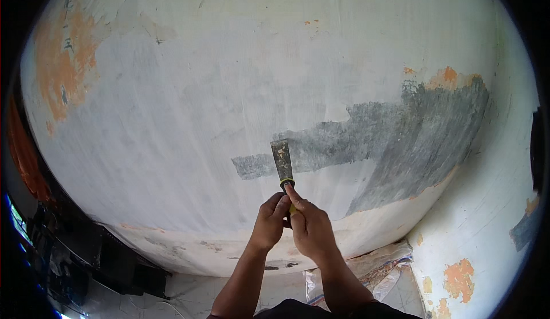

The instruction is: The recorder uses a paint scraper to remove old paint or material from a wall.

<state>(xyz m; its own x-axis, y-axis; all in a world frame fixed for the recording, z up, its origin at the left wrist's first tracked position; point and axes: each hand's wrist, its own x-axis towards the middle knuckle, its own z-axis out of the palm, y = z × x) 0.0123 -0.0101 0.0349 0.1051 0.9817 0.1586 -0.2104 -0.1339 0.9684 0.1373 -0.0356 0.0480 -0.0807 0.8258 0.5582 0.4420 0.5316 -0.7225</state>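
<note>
A paint scraper [282,160] with a flat, stained metal blade points up the wall, its blade tip at the upper edge of a scraped grey strip. My right hand [313,229] grips its black and yellow handle, with the index finger stretched along the neck. My left hand [270,221] closes on the same handle from the other side. White paint covers much of the wall [180,117]. A bare grey patch [425,134] spreads from the strip toward the right corner, with orange paint remnants along its top edge.
Crumpled plastic sheeting [382,276] with debris lies on the tiled floor [193,295] at the wall's foot. Black furniture [107,259] stands at lower left, near an orange cloth [25,155]. The side wall [477,233] at right has peeled orange spots.
</note>
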